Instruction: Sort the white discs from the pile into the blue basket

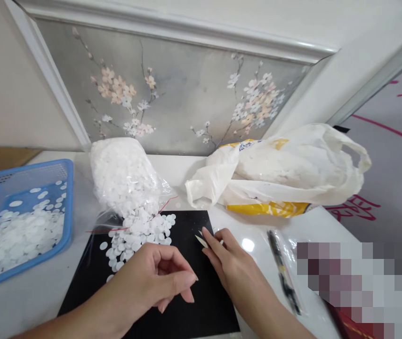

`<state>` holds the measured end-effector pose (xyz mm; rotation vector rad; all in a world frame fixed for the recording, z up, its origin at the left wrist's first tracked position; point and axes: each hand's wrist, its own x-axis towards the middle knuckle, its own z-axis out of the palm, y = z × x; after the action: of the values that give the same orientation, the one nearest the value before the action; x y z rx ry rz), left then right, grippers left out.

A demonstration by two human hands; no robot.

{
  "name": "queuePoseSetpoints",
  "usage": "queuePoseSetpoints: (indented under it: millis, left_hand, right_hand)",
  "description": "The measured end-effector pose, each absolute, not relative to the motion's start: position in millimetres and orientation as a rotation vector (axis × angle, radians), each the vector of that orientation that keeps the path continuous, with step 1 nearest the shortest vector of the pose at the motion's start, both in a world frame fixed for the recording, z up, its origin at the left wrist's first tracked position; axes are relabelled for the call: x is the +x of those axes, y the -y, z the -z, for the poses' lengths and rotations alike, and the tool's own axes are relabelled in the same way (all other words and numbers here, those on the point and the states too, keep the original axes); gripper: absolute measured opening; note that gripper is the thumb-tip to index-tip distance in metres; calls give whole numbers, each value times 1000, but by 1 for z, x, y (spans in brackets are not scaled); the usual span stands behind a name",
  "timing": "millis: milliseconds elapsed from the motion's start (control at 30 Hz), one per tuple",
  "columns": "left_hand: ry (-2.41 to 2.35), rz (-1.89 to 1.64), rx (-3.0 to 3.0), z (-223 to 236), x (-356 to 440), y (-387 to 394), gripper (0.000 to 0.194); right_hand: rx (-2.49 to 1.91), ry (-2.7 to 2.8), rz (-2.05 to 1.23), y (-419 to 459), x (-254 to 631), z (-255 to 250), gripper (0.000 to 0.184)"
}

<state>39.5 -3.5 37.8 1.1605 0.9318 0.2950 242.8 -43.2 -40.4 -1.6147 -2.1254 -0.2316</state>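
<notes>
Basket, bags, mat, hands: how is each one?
Blue basket: partly filled with white discs
Clear bag: open, discs spilling out
Shopping bag: lying down, bulging
Black mat: flat, partly covered
Left hand: fingers curled
Right hand: holding a pointed thing

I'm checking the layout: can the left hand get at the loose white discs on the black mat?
Probably yes: the left hand is right beside the loose white discs on the black mat, and nothing appears to stand between.
</notes>
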Motion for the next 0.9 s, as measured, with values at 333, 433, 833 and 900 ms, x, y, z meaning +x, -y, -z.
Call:
queuePoseSetpoints:
  millis: [333,433,833,900]
  left_hand:
    - [-714,-323,1227,-43,41,-16,13]
    - [-486,-221,1040,-66,33,-22,46]
    - [-1509,-534,1832,-111,-59,-21,34]
    - [-2019,-422,1962,-106,-94,-39,35]
  right_hand:
    - [-1192,2311,358,57,229,-1,52]
    - [-1364,2194,628,53,232,-2,51]
    - [-1687,2149,354,39,251,4,32]
    - [-1695,2098,172,42,251,9,31]
